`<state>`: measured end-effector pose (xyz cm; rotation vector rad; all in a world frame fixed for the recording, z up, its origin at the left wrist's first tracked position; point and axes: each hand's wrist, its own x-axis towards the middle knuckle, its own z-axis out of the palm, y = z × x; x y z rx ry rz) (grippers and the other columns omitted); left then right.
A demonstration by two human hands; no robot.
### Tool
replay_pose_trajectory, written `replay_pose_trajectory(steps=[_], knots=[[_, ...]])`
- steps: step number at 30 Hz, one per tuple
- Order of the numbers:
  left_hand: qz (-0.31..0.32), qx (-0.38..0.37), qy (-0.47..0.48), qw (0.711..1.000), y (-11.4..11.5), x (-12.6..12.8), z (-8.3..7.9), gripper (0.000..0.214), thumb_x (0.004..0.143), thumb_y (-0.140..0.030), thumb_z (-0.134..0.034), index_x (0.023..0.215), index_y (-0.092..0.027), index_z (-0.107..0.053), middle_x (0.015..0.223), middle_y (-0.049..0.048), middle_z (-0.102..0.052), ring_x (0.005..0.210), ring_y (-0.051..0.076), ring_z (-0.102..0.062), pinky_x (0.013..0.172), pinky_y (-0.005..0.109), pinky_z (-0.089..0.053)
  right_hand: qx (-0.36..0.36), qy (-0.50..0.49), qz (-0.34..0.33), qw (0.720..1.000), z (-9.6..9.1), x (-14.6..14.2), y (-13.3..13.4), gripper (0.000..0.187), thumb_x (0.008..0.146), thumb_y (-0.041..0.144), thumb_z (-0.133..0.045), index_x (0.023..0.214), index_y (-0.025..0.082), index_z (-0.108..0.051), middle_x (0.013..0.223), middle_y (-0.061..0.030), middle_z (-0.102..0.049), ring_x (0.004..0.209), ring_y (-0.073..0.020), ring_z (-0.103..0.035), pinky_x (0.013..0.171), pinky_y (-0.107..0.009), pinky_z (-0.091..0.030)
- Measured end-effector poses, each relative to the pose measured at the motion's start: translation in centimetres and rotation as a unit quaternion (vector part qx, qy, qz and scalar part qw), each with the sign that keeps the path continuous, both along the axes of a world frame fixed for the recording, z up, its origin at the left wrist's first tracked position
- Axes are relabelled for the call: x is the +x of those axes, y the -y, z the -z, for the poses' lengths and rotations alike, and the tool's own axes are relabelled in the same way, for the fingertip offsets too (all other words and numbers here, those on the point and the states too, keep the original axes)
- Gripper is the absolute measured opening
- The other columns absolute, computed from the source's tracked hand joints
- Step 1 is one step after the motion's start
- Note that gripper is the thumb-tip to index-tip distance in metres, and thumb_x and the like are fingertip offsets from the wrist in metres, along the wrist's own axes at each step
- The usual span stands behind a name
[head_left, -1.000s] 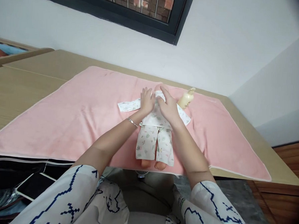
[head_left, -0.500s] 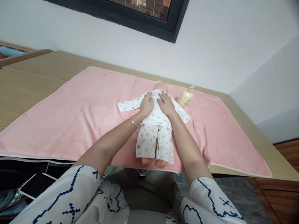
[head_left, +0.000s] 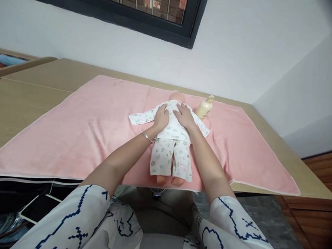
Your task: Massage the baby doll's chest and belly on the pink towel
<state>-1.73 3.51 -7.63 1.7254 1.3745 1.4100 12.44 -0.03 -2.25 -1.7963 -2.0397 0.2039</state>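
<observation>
A baby doll (head_left: 172,134) in white patterned pyjamas lies on a pink blanket (head_left: 71,134), its head toward the wall and its feet at the table's near edge. Its sleeves stretch out to both sides. On the left side of the doll's upper body rests my left hand (head_left: 162,118), flat with fingers extended, a silver bangle at the wrist. My right hand (head_left: 184,117) lies open on the right side, fingers pointing up toward the doll's shoulders. Neither hand grips anything. Close to the doll's right-hand sleeve stands a pale yellow pump bottle (head_left: 204,108).
The blanket covers much of a wooden table (head_left: 40,73) against a white wall. A dark-framed window (head_left: 187,42) is above. At far left is a wooden-sided tray or crib (head_left: 41,62). A phone-like device (head_left: 39,208) and a small fan (head_left: 157,192) are below the table edge.
The whole view has shifted very slightly. Both hands stay in the same place on the doll's upper body.
</observation>
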Motion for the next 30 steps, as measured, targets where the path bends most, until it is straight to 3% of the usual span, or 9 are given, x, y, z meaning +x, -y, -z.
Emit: replay_pose_trajectory(steps=[4, 8, 11, 15, 18, 21, 23, 27, 30], knots=[[-0.007, 0.000, -0.004, 1.000, 0.0, -0.1, 0.0, 0.047, 0.090, -0.013, -0.043, 0.133, -0.014, -0.062, 0.142, 0.0116, -0.063, 0.136, 0.025, -0.056, 0.122, 0.041, -0.039, 0.012, 0.041, 0.063, 0.997, -0.3, -2.1, 1.7, 0.063, 0.102, 0.038, -0.035, 0.154, 0.004, -0.039, 0.161, -0.0250, -0.037, 0.151, -0.0411, -0.032, 0.122, -0.057, -0.025], [0.001, 0.002, 0.006, 1.000, 0.3, -0.2, -0.3, 0.049, 0.088, -0.011, -0.040, 0.131, -0.014, -0.063, 0.141, 0.0109, -0.065, 0.134, 0.024, -0.057, 0.121, 0.039, -0.040, 0.043, 0.061, -0.052, 0.996, -0.7, -2.8, 2.2, 0.050, 0.098, 0.025, -0.037, 0.142, 0.021, -0.058, 0.158, -0.0090, -0.048, 0.150, -0.0367, -0.034, 0.124, -0.064, -0.016], [0.000, 0.001, 0.000, 1.000, 0.3, -0.1, -0.3, 0.049, 0.088, -0.011, -0.041, 0.133, -0.012, -0.062, 0.142, 0.0129, -0.063, 0.136, 0.024, -0.056, 0.122, 0.039, -0.038, 0.015, 0.015, -0.073, 0.997, -0.3, -0.9, 0.7, 0.049, 0.100, 0.036, -0.038, 0.146, 0.027, -0.055, 0.164, -0.0031, -0.037, 0.155, -0.0338, -0.026, 0.125, -0.065, -0.013], [-0.001, 0.008, -0.007, 1.000, 0.0, 0.0, 0.1, 0.047, 0.089, -0.013, -0.044, 0.132, -0.014, -0.063, 0.142, 0.0121, -0.063, 0.137, 0.024, -0.055, 0.123, 0.039, -0.037, 0.004, -0.006, 0.021, 1.000, 0.4, 0.7, -0.6, 0.064, 0.102, 0.050, -0.032, 0.155, 0.015, -0.041, 0.165, -0.0166, -0.033, 0.155, -0.0342, -0.027, 0.125, -0.057, -0.019], [-0.001, 0.013, 0.002, 1.000, -0.1, 0.1, 0.2, 0.047, 0.088, -0.013, -0.044, 0.130, -0.017, -0.064, 0.140, 0.0090, -0.065, 0.135, 0.023, -0.056, 0.123, 0.040, -0.039, 0.006, 0.035, 0.084, 0.996, 0.4, -0.8, 0.5, 0.066, 0.103, 0.045, -0.029, 0.153, 0.004, -0.039, 0.157, -0.0266, -0.041, 0.150, -0.0376, -0.035, 0.122, -0.055, -0.026], [-0.004, 0.007, 0.006, 1.000, 0.1, -0.1, 0.1, 0.048, 0.087, -0.012, -0.043, 0.129, -0.015, -0.065, 0.139, 0.0103, -0.065, 0.134, 0.024, -0.057, 0.122, 0.039, -0.039, 0.021, 0.073, 0.096, 0.992, -0.1, -2.8, 2.0, 0.063, 0.102, 0.037, -0.033, 0.151, -0.002, -0.039, 0.155, -0.0321, -0.042, 0.146, -0.0409, -0.039, 0.119, -0.057, -0.029], [-0.006, 0.002, 0.004, 1.000, 0.1, -0.2, -0.1, 0.048, 0.087, -0.012, -0.042, 0.129, -0.014, -0.065, 0.139, 0.0114, -0.065, 0.133, 0.024, -0.057, 0.121, 0.040, -0.040, 0.028, 0.082, 0.052, 0.995, -0.5, -2.9, 2.2, 0.059, 0.102, 0.034, -0.036, 0.150, 0.000, -0.042, 0.156, -0.0297, -0.041, 0.147, -0.0398, -0.037, 0.120, -0.056, -0.028], [-0.002, 0.009, -0.001, 1.000, 0.2, -0.1, -0.1, 0.047, 0.088, -0.013, -0.042, 0.128, -0.018, -0.065, 0.136, 0.0087, -0.067, 0.131, 0.024, -0.059, 0.120, 0.042, -0.041, -0.006, 0.039, -0.079, 0.996, -0.2, -0.1, 0.5, 0.057, 0.102, 0.040, -0.040, 0.154, 0.019, -0.043, 0.167, -0.0124, -0.029, 0.157, -0.0305, -0.021, 0.126, -0.051, -0.020], [0.001, 0.015, -0.013, 1.000, 0.2, 0.0, -0.1, 0.046, 0.089, -0.014, -0.043, 0.129, -0.018, -0.065, 0.137, 0.0094, -0.066, 0.133, 0.024, -0.058, 0.121, 0.042, -0.040, -0.007, -0.006, -0.095, 0.995, 0.6, 2.3, -1.0, 0.060, 0.101, 0.050, -0.042, 0.156, 0.025, -0.041, 0.169, -0.0085, -0.025, 0.159, -0.0267, -0.017, 0.128, -0.049, -0.014]])
